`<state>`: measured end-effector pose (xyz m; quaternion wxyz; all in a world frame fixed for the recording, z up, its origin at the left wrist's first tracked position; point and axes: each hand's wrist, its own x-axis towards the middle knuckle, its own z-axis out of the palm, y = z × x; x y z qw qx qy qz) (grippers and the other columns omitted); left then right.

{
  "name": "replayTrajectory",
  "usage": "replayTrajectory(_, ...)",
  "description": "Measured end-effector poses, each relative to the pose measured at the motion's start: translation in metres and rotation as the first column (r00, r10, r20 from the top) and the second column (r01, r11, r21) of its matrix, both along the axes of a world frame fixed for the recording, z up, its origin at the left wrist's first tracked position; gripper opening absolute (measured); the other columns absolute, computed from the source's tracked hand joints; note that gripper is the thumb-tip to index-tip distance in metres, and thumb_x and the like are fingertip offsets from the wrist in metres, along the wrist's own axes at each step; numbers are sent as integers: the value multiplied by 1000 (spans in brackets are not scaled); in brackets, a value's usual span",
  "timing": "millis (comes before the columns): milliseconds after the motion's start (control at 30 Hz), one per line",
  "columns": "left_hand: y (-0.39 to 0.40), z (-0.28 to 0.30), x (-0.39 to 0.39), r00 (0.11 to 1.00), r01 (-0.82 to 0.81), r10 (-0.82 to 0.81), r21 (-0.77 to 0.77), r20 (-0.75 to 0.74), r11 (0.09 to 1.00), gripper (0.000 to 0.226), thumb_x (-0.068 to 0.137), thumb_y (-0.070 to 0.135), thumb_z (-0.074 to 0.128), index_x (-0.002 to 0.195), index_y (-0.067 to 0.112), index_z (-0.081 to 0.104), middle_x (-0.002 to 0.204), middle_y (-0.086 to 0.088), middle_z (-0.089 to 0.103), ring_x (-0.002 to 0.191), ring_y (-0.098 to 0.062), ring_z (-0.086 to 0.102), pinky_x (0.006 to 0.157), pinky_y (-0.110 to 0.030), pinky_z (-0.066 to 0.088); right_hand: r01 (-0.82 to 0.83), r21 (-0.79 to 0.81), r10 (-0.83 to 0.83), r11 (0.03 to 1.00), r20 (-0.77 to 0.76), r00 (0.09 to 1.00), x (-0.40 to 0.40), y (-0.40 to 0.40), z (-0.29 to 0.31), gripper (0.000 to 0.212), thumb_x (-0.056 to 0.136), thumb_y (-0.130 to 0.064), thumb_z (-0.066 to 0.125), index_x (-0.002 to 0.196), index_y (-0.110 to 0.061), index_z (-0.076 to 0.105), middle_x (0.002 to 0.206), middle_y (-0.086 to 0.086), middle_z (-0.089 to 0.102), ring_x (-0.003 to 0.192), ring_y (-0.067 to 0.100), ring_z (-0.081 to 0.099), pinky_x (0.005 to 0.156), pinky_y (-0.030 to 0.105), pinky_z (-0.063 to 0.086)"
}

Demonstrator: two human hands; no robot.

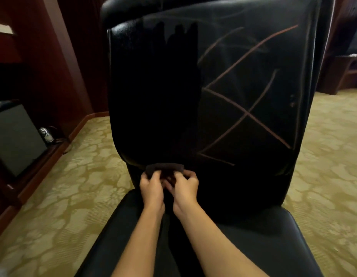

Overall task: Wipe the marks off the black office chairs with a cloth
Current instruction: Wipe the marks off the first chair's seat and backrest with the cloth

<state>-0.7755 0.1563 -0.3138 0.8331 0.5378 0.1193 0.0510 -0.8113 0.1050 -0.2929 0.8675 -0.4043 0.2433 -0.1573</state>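
A black leather office chair (253,47) faces me, its backrest filling the middle of the view. Reddish crossing marks (247,114) cover the right half of the backrest; the left half looks dark and free of lines. At the bottom of the backrest a dark folded cloth (164,168) is pressed to the leather. My left hand (151,186) and my right hand (184,188) both grip the cloth from below, fingers curled on it. The seat (273,236) lies under my forearms.
Patterned yellow carpet (63,196) surrounds the chair. Dark red wooden cabinets (59,66) line the left wall, with a black box (15,140) and a kettle (46,133) on a low shelf. More wooden furniture (345,72) stands at the far right.
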Motion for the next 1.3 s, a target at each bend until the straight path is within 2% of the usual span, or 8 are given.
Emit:
replayTrajectory(133, -23, 25, -15, 997, 32, -26, -76, 69, 997, 22, 94, 1, 55, 115, 3, 61, 103, -16, 68, 86, -21, 69, 69, -25, 57, 202, 37, -204, 979, 88, 975, -13, -16, 18, 5, 95, -4, 58, 100, -7, 56, 107, 24, 67, 89, 25, 71, 75, 32, 59)
replayTrajectory(333, -59, 41, -42, 956, 47, -62, 57, 288, 997, 11, 92, 4, 62, 103, 2, 62, 97, -14, 71, 89, -22, 72, 77, -35, 61, 347, -176, -298, 921, 252, 920, -56, -56, 51, 8, 95, -10, 61, 102, -7, 60, 93, 7, 72, 85, 17, 73, 74, 28, 60)
replayTrajectory(500, -71, 18, -40, 989, 70, -93, 190, 113, 979, 6, 88, 8, 66, 93, 11, 65, 94, -15, 73, 83, -25, 74, 77, -41, 61, 348, -166, -347, 923, 36, 937, -48, -70, 17, 9, 93, -12, 65, 98, -7, 59, 95, 11, 70, 79, 18, 72, 73, 32, 59)
replayTrajectory(633, -74, 4, -51, 985, 170, -169, 62, -20, 984, 7, 93, 2, 62, 100, 1, 64, 98, -21, 72, 82, -27, 74, 69, -31, 61, 349, -180, -365, 920, -69, 928, -48, -79, -7, 9, 91, -14, 67, 94, -10, 60, 98, 15, 69, 83, 23, 72, 73, 36, 60)
replayTrajectory(800, -92, 46, -66, 974, 187, -180, -37, 140, 982, 14, 93, 3, 63, 103, -5, 59, 88, -16, 67, 72, -17, 70, 63, -24, 57, 462, -235, -443, 855, 133, 887, -62, -96, 30, 11, 87, -17, 71, 91, -13, 61, 92, 12, 69, 82, 22, 72, 69, 33, 59)
replayTrajectory(933, -109, 70, -73, 947, 166, -166, 24, 274, 986, 14, 93, 8, 66, 103, 0, 61, 94, -14, 71, 83, -22, 73, 72, -30, 60, 551, -338, -488, 763, 257, 834, -69, -107, 54, 14, 85, -23, 74, 90, -20, 61, 87, 1, 68, 78, 10, 69, 68, 23, 58)
replayTrajectory(1133, -114, 16, -69, 983, 156, -168, 140, 74, 978, 10, 90, 7, 70, 94, 3, 62, 96, -18, 70, 86, -24, 73, 74, -32, 60, 455, -536, -539, 711, 0, 842, -69, -116, 1, 17, 84, -24, 74, 90, -14, 61, 85, 1, 66, 82, 19, 65, 72, 28, 49)
replayTrajectory(1300, -114, -2, -80, 961, 266, -265, 12, -77, 964, 14, 88, 2, 71, 99, -2, 63, 91, -15, 70, 84, -22, 72, 70, -24, 57, 375, -494, -492, 784, -128, 861, -79, -133, -21, 17, 82, -29, 76, 81, -18, 63, 79, 4, 70, 74, 22, 69, 79, 46, 58)
